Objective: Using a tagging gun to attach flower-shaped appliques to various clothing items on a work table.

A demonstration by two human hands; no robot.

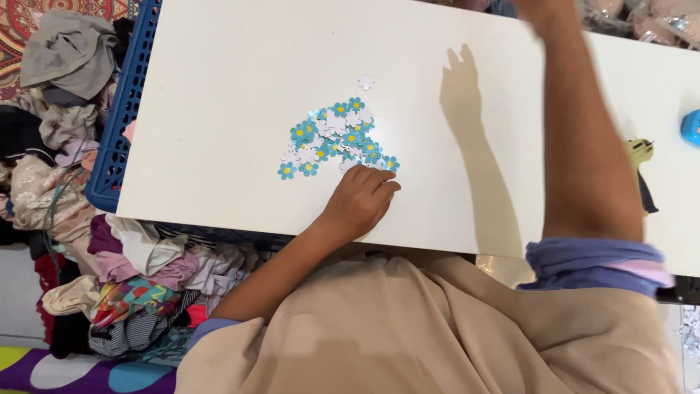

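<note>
A heap of small paper flowers (334, 138), blue with yellow centres mixed with white ones, lies on a white board (233, 66). One white flower (366, 82) sits apart, just above the heap. My left hand (359, 201) rests palm down on the board, its fingertips touching the heap's lower right edge. My right arm reaches up across the board; my right hand (538, 10) is mostly cut off by the top edge, and its fingers are out of sight. Its shadow (461, 80) falls on the board.
A yellow and black glue gun (642, 171) lies at the board's right side, and a blue object (691, 128) sits at the right edge. A blue plastic crate (120, 117) and piles of mixed clothes (109, 270) crowd the left.
</note>
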